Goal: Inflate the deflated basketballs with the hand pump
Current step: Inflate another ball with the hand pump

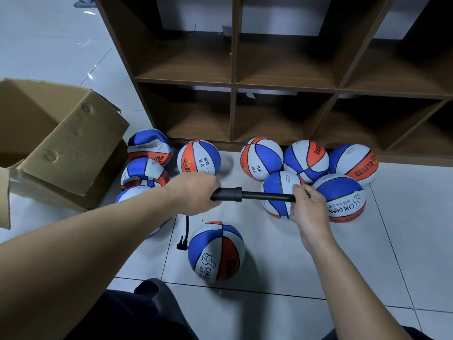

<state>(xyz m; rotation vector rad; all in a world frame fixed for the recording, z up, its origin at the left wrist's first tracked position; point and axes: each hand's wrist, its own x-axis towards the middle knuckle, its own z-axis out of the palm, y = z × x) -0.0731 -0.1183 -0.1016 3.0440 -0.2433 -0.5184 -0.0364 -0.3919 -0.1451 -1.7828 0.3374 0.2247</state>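
The hand pump (pixel 252 195) lies level above the floor, held at both ends: the left hand (pixel 196 192) is wrapped round its thicker barrel at the left, and the right hand (pixel 307 204) grips the far right end of the thinner rod, fingers curled over it. The rod looks partly drawn out of the barrel. From under the left hand a thin black hose (pixel 186 229) hangs down, and its nozzle (pixel 181 244) sits just beside the left flank of the nearest basketball (pixel 215 251), which rests on the tiled floor (pixel 282 253) in front of the person's knees. I cannot tell whether the needle is seated in the valve or only lying against the ball.

Further out, a cluster of balls (pixel 306 158) sits at the foot of the wooden shelf unit (pixel 232 82), most looking round; three at the left (pixel 144 173), next to the open cardboard box (pixel 61 148), look dented and slack.

The step in hand seems to be pumping the near ball, or getting ready to. The next move calls for checking that the nozzle is truly in the valve, then driving the rod straight along the barrel's line so the hose does not tug loose
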